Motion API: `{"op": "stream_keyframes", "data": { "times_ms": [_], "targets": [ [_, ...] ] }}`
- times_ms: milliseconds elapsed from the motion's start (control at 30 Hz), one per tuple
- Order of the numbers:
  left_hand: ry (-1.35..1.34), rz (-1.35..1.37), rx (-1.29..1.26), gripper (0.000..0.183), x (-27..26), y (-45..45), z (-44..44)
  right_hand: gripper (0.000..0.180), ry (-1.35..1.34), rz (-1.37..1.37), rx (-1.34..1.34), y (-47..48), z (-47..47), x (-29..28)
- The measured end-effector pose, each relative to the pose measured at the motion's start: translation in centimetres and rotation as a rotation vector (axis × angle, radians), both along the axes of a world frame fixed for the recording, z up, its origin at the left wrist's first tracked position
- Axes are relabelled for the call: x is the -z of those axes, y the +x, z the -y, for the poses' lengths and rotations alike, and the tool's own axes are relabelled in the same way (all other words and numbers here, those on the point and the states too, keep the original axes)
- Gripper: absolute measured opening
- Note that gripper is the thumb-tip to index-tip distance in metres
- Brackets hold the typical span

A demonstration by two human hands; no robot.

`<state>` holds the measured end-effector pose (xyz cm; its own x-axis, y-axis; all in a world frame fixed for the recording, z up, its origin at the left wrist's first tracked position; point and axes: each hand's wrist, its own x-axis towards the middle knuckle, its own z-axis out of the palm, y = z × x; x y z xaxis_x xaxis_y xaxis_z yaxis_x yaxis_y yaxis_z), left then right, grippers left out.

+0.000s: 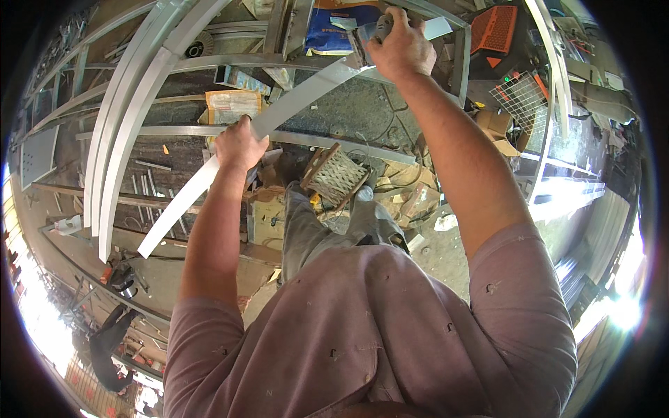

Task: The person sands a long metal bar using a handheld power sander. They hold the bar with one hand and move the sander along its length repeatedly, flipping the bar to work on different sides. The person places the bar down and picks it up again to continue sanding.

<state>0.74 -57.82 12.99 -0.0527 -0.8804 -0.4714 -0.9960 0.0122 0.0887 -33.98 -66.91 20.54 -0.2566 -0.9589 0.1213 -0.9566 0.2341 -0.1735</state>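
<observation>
A long flat-faced silvery metal bar runs diagonally before me, from the lower left to the upper right. My left hand is wrapped around its middle stretch, thumb on the near side. Near the far end, my right hand grips a dark grey rounded object, perhaps a tool's body, resting at the bar. A small metal piece sits against the bar beside it; its exact shape is blurred. The bar's tip shows beyond my right hand. Behind it lies a blue printed bag.
Several long metal profiles stand close on the left. A metal frame crosses below the bar. By my feet are a woven-top stool and cardboard scraps. An orange-and-black case and a wire grid lie right. Another person is lower left.
</observation>
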Motion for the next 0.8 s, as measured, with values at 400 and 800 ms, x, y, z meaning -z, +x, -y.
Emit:
{"op": "stream_keyframes", "data": {
  "times_ms": [400, 800],
  "targets": [
    [-0.021, 0.012, 0.023, 0.055, 0.1, 0.1, 0.0, 0.069, 0.184, 0.054, 0.026, 0.6, 0.0, -2.6],
    [-0.037, -0.008, 0.02, 0.053, 0.7, 0.5, 0.0, 0.073, 0.073, 0.015, -0.079, -0.9, -0.6, 0.7]
  ]
}}
